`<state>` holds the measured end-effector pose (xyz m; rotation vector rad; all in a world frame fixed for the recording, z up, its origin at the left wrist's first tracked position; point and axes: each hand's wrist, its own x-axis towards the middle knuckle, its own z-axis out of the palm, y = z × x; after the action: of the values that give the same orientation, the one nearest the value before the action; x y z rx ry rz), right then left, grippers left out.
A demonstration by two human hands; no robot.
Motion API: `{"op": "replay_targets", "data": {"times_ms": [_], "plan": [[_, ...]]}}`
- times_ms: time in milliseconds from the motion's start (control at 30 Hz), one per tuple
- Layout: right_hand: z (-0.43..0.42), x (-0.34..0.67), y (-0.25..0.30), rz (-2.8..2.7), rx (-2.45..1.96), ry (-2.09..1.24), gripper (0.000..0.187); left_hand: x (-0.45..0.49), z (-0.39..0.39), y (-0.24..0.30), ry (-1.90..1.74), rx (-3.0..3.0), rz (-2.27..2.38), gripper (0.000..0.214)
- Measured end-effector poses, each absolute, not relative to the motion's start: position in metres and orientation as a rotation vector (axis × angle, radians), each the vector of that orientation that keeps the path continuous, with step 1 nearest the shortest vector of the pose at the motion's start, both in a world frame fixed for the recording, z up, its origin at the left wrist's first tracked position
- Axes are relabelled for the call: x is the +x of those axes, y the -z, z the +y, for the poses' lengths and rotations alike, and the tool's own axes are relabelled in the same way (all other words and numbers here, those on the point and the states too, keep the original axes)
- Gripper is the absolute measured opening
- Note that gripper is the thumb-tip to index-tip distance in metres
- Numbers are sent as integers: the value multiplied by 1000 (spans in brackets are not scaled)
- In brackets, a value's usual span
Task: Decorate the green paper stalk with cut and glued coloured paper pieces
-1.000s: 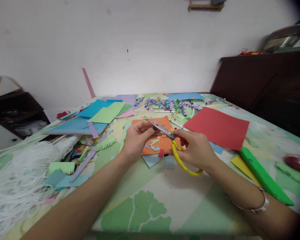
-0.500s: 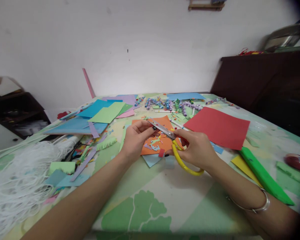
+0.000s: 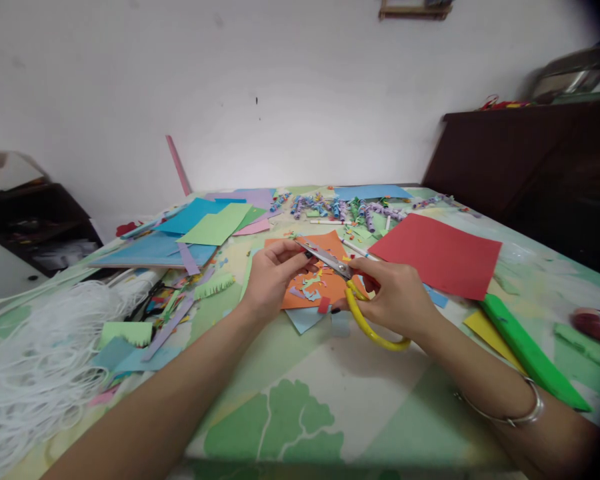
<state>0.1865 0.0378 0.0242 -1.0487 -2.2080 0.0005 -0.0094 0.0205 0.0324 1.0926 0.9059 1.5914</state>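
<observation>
My right hand (image 3: 395, 297) grips yellow-handled scissors (image 3: 380, 339), their metal blades pointing up and left. My left hand (image 3: 267, 280) is closed in a pinch at the blade tips; what sits between its fingers is mostly hidden and too small to name. Under both hands lies a sheet of orange paper (image 3: 329, 238) strewn with small cut scraps. A small red scrap (image 3: 324, 305) is at its near edge, and a light blue piece of paper (image 3: 303, 321) sticks out beneath it.
Red paper (image 3: 440, 257) and a green cutter-like tool (image 3: 530, 353) lie to the right. White cord (image 3: 40, 373) is heaped on the left, with stacked coloured sheets (image 3: 215, 227) behind it. Curled paper pieces (image 3: 337, 208) line the back of the table.
Both hands keep almost the same pose at the scissors. The whole view has shifted very slightly; no object has visibly been moved or let go.
</observation>
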Motion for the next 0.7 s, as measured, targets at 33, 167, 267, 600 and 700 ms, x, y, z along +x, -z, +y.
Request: {"op": "replay_targets", "data": {"times_ms": [33, 167, 267, 600, 700], "plan": [[38, 186, -24, -2206, -1047, 0, 48, -9, 20, -33, -1591, 1088, 905, 19], [38, 186, -24, -2205, -1038, 5, 48, -9, 20, -33, -1588, 1074, 917, 20], [38, 187, -25, -2218, -1037, -2, 46, -9, 21, -33, -1590, 1065, 919, 20], [39, 189, -27, -2239, -1023, -24, 46, -11, 23, -32, -1588, 1038, 897, 16], [39, 190, -27, -2245, -1002, -26, 48, -12, 24, -31, -1587, 1044, 897, 15]]}}
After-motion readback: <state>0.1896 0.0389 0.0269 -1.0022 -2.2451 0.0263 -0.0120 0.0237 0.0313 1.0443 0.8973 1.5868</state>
